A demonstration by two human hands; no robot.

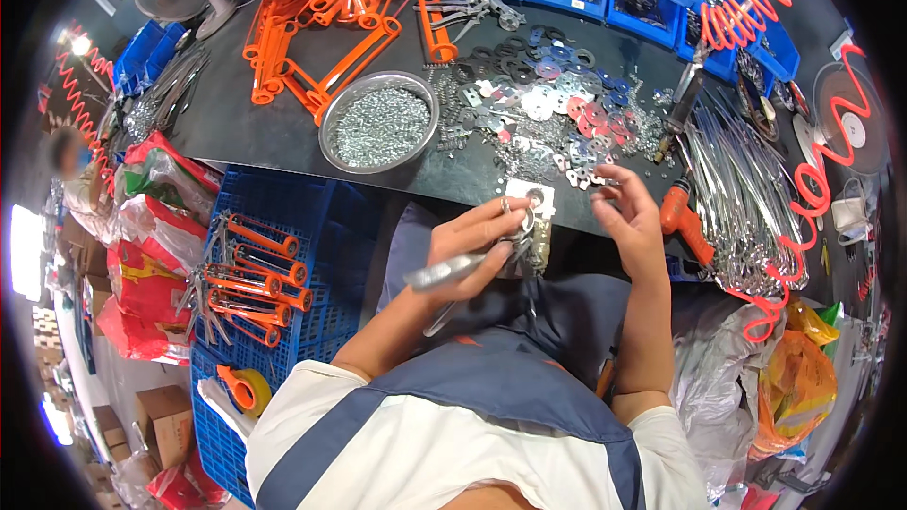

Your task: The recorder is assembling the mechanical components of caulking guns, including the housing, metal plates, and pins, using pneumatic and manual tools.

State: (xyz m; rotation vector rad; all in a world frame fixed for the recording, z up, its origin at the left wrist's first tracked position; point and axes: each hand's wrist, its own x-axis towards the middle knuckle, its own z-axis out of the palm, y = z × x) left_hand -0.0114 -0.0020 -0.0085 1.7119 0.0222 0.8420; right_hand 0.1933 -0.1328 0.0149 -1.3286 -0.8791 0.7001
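My left hand is closed around a grey metal handle, which looks like the trigger handle of a caulking gun. Its fingertips lie by a small white-and-metal fixture at the bench edge. To the right, my right hand is raised with thumb and fingers apart, and nothing shows between them. Its fingertips are nearest a spread of small metal plates, washers and springs. Past these lie coloured discs in red, blue and silver. The handle's far end is partly hidden by my left fingers.
A metal bowl of small parts stands left of the pile. Orange frames are heaped behind it. Blue bins line the back. An orange power driver, long metal rods and a coiled red hose are at right. Blue crates stand left.
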